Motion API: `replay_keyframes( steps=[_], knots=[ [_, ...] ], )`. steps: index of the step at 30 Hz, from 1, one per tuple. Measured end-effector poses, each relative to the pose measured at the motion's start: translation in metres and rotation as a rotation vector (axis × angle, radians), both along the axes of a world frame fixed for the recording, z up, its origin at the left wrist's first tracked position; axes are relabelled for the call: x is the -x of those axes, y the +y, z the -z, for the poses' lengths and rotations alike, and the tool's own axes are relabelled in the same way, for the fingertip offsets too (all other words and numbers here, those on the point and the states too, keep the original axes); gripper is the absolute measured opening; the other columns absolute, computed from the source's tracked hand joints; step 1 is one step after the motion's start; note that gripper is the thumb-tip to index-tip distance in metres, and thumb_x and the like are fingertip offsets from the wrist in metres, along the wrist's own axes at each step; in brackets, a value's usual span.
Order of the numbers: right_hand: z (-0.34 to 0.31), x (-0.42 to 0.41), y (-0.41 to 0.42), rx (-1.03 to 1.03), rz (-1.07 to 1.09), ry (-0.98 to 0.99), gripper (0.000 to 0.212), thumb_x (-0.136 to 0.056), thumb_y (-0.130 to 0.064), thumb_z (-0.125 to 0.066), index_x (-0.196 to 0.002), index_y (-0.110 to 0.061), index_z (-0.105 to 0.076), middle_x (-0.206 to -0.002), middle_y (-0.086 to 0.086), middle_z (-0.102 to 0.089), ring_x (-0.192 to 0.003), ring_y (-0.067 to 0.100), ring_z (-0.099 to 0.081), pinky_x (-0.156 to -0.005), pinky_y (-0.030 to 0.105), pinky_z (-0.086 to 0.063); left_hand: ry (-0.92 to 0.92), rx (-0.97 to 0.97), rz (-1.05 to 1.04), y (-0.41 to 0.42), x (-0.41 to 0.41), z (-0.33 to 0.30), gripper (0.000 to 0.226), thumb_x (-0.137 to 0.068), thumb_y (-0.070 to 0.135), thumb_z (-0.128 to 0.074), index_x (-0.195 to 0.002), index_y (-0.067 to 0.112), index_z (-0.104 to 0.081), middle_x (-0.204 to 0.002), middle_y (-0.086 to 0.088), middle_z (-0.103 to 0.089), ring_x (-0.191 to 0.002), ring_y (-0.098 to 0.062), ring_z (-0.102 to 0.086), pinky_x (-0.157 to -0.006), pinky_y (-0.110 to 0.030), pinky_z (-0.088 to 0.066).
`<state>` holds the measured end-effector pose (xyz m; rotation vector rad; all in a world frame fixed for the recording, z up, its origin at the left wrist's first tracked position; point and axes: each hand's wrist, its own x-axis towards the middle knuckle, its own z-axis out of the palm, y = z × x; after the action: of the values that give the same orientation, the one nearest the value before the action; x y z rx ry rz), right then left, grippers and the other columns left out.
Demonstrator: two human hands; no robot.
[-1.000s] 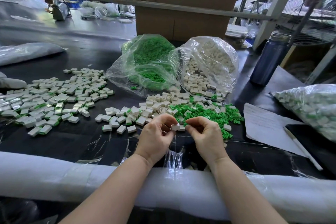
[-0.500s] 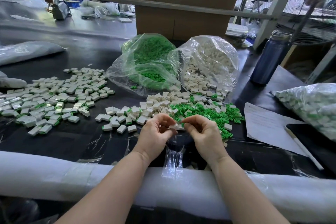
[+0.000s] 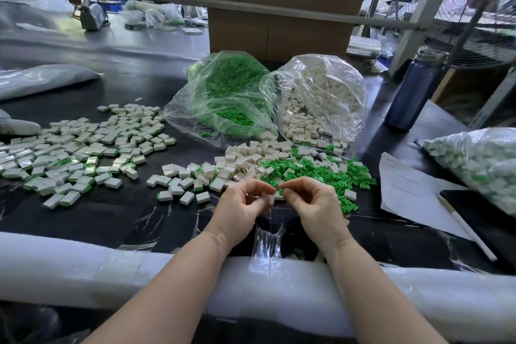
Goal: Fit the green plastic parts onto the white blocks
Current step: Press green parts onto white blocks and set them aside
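Near the front edge of the black bench [image 3: 111, 212], two hands meet just above the surface. The left hand [image 3: 237, 209] has a narrow grip, its fingers curled round one white block [image 3: 271, 199]. The right hand [image 3: 315, 204] pinches one small green part [image 3: 281, 192] between thumb and forefinger, touching the top of that block; whether it is seated I cannot tell. Just beyond the hands lie two loose piles, each too many to count: white blocks [image 3: 245, 159] on the left and green parts [image 3: 329, 176] on the right, mingling where they meet. Farther left spreads a wide scatter of white blocks showing green edges [image 3: 83, 153]. Behind stand two open clear bags, one of green parts [image 3: 231, 98] and one of white blocks [image 3: 321, 103]. A third bag [image 3: 480, 165] lies at the right, beside one sheet of paper [image 3: 407, 187], one pen [image 3: 466, 227] and one dark blue bottle [image 3: 413, 92].
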<state>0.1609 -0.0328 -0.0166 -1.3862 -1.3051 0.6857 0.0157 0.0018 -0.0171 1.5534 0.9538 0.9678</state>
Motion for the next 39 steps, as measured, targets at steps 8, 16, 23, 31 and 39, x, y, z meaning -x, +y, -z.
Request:
replay_keyframes(
  steps=[8,16,23,31,39],
  knots=[
    [0.006,0.000,0.003,0.064,0.076,-0.128,0.025,-0.084,-0.006,-0.065,-0.070,-0.027,-0.064,-0.065,-0.010,-0.062,-0.061,0.006,-0.058,-0.059,0.016,-0.047,0.001,-0.002,-0.026,0.001,-0.001,0.001,0.020,-0.086,0.000,-0.060,-0.105,0.006,-0.058,-0.091,-0.014,-0.065,-0.079,-0.022,-0.065,-0.076,-0.029,-0.057],
    [0.005,-0.003,0.004,0.035,0.143,-0.106,0.016,-0.087,-0.005,-0.061,-0.080,-0.019,-0.064,-0.076,-0.008,-0.064,-0.075,0.008,-0.060,-0.072,0.018,-0.049,0.054,-0.011,-0.027,0.002,-0.001,0.003,0.018,-0.081,0.006,-0.068,-0.096,0.010,-0.061,-0.092,-0.007,-0.068,-0.085,-0.015,-0.065,-0.081,-0.020,-0.052],
    [-0.002,0.001,-0.001,0.053,-0.054,0.071,0.015,-0.085,0.001,-0.062,-0.081,-0.012,-0.069,-0.077,0.006,-0.068,-0.072,0.014,-0.062,-0.070,0.029,-0.055,0.071,-0.036,0.004,0.002,-0.001,0.003,0.017,-0.081,0.008,-0.067,-0.083,0.024,-0.064,-0.083,-0.003,-0.068,-0.079,-0.013,-0.063,-0.080,-0.023,-0.053],
    [-0.001,0.000,0.000,0.074,-0.022,0.015,0.010,-0.083,-0.001,-0.065,-0.080,-0.010,-0.070,-0.078,0.008,-0.070,-0.073,0.016,-0.065,-0.069,0.026,-0.055,-0.031,0.048,0.027,0.002,0.000,0.003,0.015,-0.082,0.003,-0.065,-0.085,0.018,-0.065,-0.080,-0.005,-0.067,-0.070,-0.010,-0.066,-0.070,-0.022,-0.056],
    [-0.001,0.000,0.000,0.075,-0.008,0.059,0.017,-0.083,-0.001,-0.065,-0.076,-0.016,-0.069,-0.068,-0.001,-0.068,-0.063,0.008,-0.063,-0.063,0.022,-0.053,-0.050,0.052,0.013,0.002,-0.001,0.002,0.017,-0.083,0.005,-0.064,-0.100,0.005,-0.064,-0.088,-0.008,-0.067,-0.074,-0.013,-0.067,-0.072,-0.020,-0.056]
  ],
)
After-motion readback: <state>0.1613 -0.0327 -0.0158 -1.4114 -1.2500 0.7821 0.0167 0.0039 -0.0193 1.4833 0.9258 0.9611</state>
